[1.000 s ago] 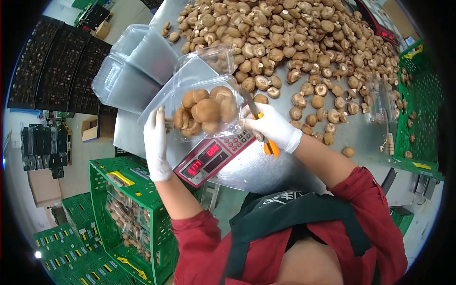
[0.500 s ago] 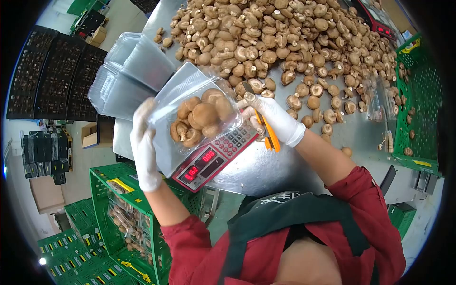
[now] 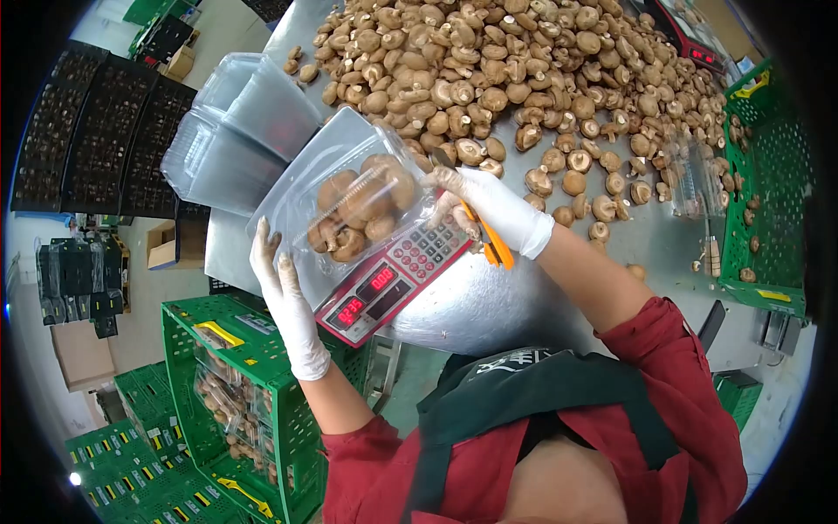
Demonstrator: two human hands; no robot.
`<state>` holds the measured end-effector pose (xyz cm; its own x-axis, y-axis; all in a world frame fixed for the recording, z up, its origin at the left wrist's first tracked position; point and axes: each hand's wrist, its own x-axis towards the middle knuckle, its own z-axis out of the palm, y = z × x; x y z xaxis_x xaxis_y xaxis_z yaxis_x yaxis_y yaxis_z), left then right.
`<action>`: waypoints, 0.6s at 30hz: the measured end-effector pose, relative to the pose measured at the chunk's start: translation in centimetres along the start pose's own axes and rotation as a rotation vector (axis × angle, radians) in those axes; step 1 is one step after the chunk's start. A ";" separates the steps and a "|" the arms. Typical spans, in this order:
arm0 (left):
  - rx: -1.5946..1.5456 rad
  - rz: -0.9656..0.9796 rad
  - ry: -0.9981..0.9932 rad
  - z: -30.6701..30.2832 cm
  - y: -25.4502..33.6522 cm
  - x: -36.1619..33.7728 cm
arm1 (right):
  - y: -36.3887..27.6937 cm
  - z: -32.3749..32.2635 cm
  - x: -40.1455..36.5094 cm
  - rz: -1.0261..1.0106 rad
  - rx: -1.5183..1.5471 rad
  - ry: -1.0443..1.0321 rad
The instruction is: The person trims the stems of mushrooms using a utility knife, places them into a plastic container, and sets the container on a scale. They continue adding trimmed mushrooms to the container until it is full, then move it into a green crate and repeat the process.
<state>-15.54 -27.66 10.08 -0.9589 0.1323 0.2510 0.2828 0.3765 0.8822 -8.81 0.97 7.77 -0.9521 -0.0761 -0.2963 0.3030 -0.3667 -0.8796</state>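
A clear plastic clamshell box (image 3: 353,210) filled with brown mushrooms sits on a red digital scale (image 3: 393,272). Its lid is folded down over the mushrooms. My left hand (image 3: 281,293), in a white glove, has its fingers spread and rests against the lower left edge of the box. My right hand (image 3: 491,208), also gloved, presses on the right side of the box while an orange-handled tool (image 3: 496,249) stays gripped in its palm. The scale's red digits are lit.
A large heap of loose mushrooms (image 3: 524,70) covers the metal table (image 3: 489,306) beyond the scale. Stacked empty clear boxes (image 3: 236,122) lie at the left. A green crate (image 3: 253,393) of packed boxes stands below left. Another green crate (image 3: 772,175) is at the right.
The open lid has swung down over the mushrooms. My left hand slid down from the lid's side to the box's lower left edge, fingers now spread. My right hand stayed at the box.
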 end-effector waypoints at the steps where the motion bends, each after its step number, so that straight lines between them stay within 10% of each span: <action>1: 0.011 -0.008 -0.047 -0.1 0.3 0.3 | -0.1 0.0 -0.1 0.003 0.044 -0.018; 18: -0.574 -0.342 -0.114 2.0 -1.9 0.3 | 1.1 0.7 3.0 -0.136 -0.397 0.208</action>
<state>-16.35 -26.51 7.74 -0.9750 0.2005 -0.0960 -0.1233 -0.1284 0.9840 -11.38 -0.36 6.15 -0.9678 0.1508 -0.2014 0.2075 0.0261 -0.9779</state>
